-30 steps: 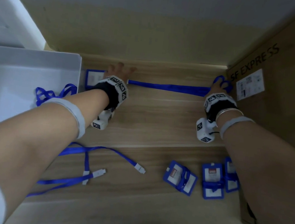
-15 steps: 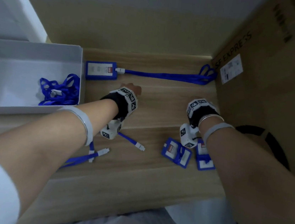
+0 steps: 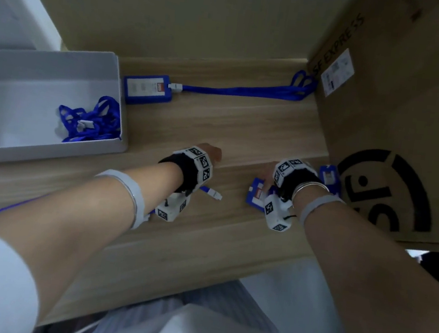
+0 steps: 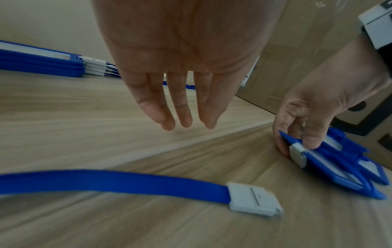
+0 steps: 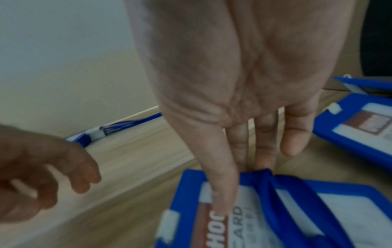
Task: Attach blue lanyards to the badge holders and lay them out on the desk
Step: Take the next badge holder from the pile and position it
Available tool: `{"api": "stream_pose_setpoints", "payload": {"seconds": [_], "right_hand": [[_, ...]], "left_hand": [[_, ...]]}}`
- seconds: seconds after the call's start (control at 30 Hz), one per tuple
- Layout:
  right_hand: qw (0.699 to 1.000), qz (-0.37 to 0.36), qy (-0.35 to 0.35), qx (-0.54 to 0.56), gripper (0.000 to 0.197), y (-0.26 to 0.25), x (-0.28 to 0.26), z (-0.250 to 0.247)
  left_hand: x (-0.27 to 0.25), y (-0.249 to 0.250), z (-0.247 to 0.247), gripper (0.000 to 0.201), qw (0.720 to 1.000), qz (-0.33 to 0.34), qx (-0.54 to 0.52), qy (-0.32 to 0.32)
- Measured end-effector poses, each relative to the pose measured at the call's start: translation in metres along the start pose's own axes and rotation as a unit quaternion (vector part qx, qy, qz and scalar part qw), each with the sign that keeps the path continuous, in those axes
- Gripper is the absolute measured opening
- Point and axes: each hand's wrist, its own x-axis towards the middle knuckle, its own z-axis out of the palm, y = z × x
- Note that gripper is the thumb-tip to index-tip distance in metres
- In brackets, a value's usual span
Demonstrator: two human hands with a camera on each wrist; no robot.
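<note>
Now my right hand pinches the near blue plastic badge holder on the wooden desk, lifting its edge, I judge, to take a strap. My left hand hovers flat-fingered, holding nothing, above the loose blue lanyard's white clip. Finished badges lie far back; the brown cardboard box crowds my right.

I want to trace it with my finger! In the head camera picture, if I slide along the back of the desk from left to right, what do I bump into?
White bin → badge holder → white clip → blue lanyard → cardboard box.
</note>
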Motion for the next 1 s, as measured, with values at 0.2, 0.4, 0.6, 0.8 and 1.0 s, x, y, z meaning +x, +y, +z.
{"api": "stream_pose_setpoints", "payload": {"seconds": [0.2, 0.4, 0.6, 0.8, 1.0], "right_hand": [[0.986, -0.023, 0.098, 0.135, 0.043, -0.013, -0.041, -0.003], [0.9, -0.117, 0.135, 0.397, 0.034, -0.052, -0.087, -0.036], [0.868, -0.148, 0.181, 0.438, 0.029, -0.079, -0.084, -0.053], [0.83, -0.162, 0.226, 0.483, 0.031, -0.085, -0.075, -0.06], [0.869, -0.202, 0.314, 0.326, 0.031, -0.086, -0.083, -0.064]], "left_hand": [[-0.002, 0.0, 0.013, 0.035, 0.996, 0.028, -0.079, 0.006], [-0.012, -0.004, 0.013, 0.042, 0.98, 0.037, -0.192, 0.038], [-0.016, -0.031, 0.006, 0.087, 0.928, 0.034, -0.344, 0.135], [-0.024, -0.045, -0.001, 0.11, 0.891, 0.062, -0.441, 0.09], [-0.025, -0.05, -0.002, 0.095, 0.905, 0.035, -0.407, 0.121]]}}
